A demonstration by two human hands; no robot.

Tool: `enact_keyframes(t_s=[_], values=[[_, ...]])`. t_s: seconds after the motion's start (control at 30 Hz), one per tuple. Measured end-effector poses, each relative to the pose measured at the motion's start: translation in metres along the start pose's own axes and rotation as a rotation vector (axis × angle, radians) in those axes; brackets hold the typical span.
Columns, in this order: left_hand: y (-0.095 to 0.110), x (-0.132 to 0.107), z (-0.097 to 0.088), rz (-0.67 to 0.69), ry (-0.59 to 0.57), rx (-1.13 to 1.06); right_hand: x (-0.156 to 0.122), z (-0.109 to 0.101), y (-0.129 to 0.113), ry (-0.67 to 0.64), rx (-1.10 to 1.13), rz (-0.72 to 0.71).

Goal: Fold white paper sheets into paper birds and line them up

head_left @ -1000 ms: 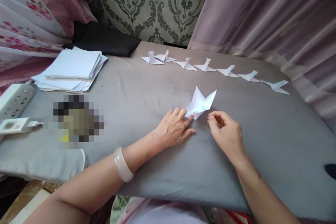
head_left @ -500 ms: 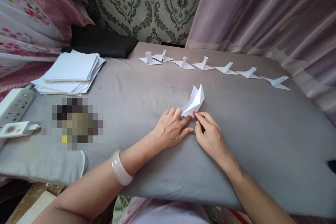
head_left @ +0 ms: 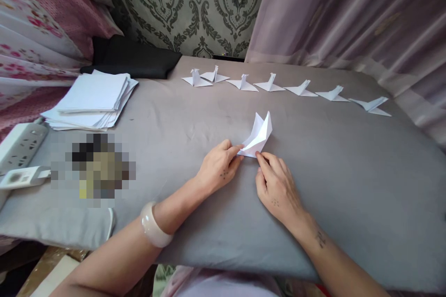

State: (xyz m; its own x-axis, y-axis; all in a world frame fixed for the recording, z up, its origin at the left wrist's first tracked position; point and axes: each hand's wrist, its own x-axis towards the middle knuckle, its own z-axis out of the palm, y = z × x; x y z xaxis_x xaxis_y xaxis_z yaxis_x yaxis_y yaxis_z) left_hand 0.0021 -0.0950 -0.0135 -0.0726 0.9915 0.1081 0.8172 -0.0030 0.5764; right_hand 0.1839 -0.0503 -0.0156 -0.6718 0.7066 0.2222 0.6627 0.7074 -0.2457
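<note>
A half-folded white paper shape (head_left: 259,135) stands on the grey padded surface (head_left: 348,185), its two points up. My left hand (head_left: 218,167) pinches its near left corner between thumb and fingers. From the right, my right hand (head_left: 275,183) presses its fingertips on the near edge of the same paper. A pale bangle (head_left: 153,225) circles my left wrist.
Several finished folded paper birds (head_left: 270,84) stand in a row along the far side. A stack of white paper sheets (head_left: 92,100) lies at the left, behind it a black cushion (head_left: 134,58). A white power strip (head_left: 19,141) and charger (head_left: 21,176) sit at the left edge. Curtains hang at right.
The spread paper has been folded together into a narrower upright shape. My right hand moved left onto its near edge, and my left hand changed from flat to a pinch.
</note>
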Motion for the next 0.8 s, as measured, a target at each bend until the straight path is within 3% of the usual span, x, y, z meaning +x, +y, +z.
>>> enact_keyframes(t_s=[0.13,0.4,0.8], values=[[-0.0003,0.0012,-0.0026,-0.083,0.035,-0.106,-0.0015,-0.001,-0.0025,0.005,-0.005,-0.018],[-0.0044,0.0037,-0.0022,-0.071,0.07,-0.03,0.0007,0.003,0.003,0.055,0.145,0.044],[-0.0075,0.0017,-0.0009,-0.084,0.098,0.026,-0.0003,0.0038,-0.0011,0.027,-0.005,0.046]])
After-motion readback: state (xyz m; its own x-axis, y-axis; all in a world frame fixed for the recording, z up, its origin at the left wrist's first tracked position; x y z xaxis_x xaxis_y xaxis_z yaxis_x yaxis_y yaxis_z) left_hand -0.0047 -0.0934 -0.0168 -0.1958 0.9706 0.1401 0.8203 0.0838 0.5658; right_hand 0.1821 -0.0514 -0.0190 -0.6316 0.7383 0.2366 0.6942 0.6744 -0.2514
